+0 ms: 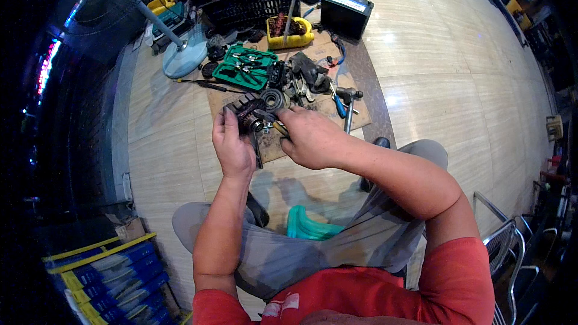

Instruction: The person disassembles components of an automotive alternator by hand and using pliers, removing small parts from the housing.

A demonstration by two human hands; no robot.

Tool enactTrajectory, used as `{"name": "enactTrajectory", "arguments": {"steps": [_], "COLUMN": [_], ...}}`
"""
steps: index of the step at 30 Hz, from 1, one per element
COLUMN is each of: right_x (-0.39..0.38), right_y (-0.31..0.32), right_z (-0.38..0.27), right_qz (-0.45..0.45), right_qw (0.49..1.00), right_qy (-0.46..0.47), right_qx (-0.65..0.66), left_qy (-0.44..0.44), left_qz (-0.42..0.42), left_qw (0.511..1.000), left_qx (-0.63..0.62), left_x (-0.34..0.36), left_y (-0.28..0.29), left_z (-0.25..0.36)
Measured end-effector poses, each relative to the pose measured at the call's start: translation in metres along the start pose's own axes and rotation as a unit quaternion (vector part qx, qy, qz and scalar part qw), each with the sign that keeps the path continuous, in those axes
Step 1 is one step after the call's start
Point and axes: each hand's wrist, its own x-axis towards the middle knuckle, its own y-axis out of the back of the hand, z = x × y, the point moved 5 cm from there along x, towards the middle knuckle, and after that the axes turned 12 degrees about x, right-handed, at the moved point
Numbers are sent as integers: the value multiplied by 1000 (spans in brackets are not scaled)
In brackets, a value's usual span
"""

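My left hand (235,147) is closed around a dark, ridged metal part (248,108) that looks like a piece of a motor. Beside it my right hand (314,137) grips a tool with a yellowish handle (280,128), its front end close against the metal part. The tool's exact kind is hidden by my fingers. Just beyond both hands lies a dark round ring-shaped part (273,99). To the right of it rest a hammer (349,97) and a blue-handled tool (339,106). A dark work glove (310,71) lies crumpled farther back.
Cardboard (355,117) covers the floor under the parts. Behind stand a green tool case (244,67), a cut yellow jug (290,39), a black battery (346,15) and black crates (241,6). A fan base (183,60) is left; a green stool (310,225) sits between my legs.
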Motion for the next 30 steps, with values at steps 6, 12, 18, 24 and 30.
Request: {"name": "enactTrajectory", "arguments": {"steps": [6, 12, 18, 24, 30], "right_x": [0, 0, 0, -2, 0], "right_y": [0, 0, -1, -2, 0], "right_z": [1, 3, 4, -3, -5], "right_qz": [5, 9, 23, 42, 50], "right_qw": [1000, 999, 996, 996, 996], "right_qy": [8, 25, 50, 28, 18], "right_qx": [-17, -45, -63, -73, -70], "left_qy": [9, 41, 61, 9, -35], "left_qz": [-15, -18, -6, 1, -3], "left_qw": [1000, 999, 997, 1000, 999], "left_qx": [-12, -10, -46, -8, 28], "left_x": [0, -2, -1, -3, -5], "left_y": [-3, -4, -6, 2, -4], "left_z": [0, 3, 4, -3, 2]}}
